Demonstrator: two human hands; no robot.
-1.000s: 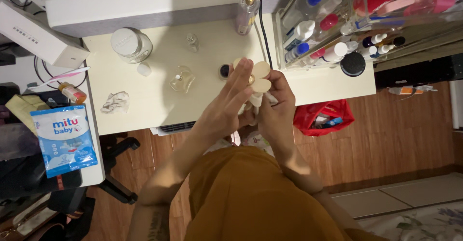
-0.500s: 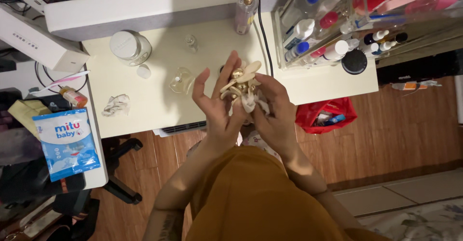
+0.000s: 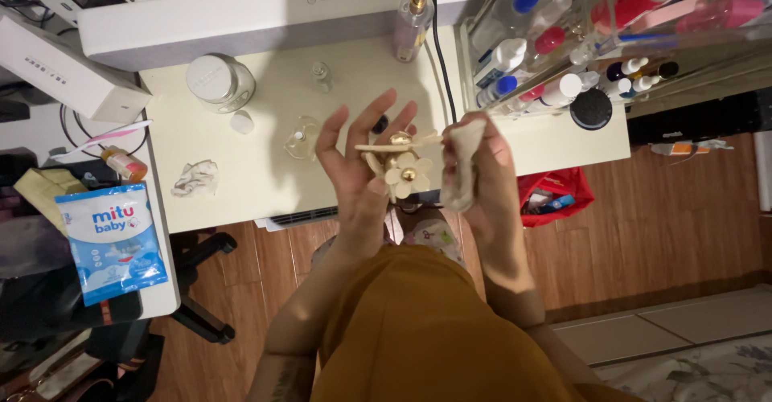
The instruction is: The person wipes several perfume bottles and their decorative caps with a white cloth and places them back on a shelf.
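Observation:
My left hand (image 3: pixel 359 161) holds a cream flower-shaped bottle cap (image 3: pixel 401 165) with gold centres, its fingers spread upward around it. Just to the right, my right hand (image 3: pixel 482 169) grips a folded white cloth (image 3: pixel 461 167) that touches the cap's right side. Both hands hover over the front edge of a pale yellow table (image 3: pixel 265 177). Below them lies my lap in an ochre garment.
On the table stand a round white jar (image 3: pixel 219 81), a slim perfume bottle (image 3: pixel 412 14), small clear glass pieces (image 3: pixel 303 137) and a crumpled tissue (image 3: pixel 196 177). A rack of bottles (image 3: pixel 563 64) fills the right. A blue wipes pack (image 3: pixel 112 241) lies left; a red bag (image 3: pixel 555 197) sits on the wood floor.
The hands have parted slightly. The flower cap has turned in my left hand so its face shows, and the white cloth is now visible in my right hand beside it.

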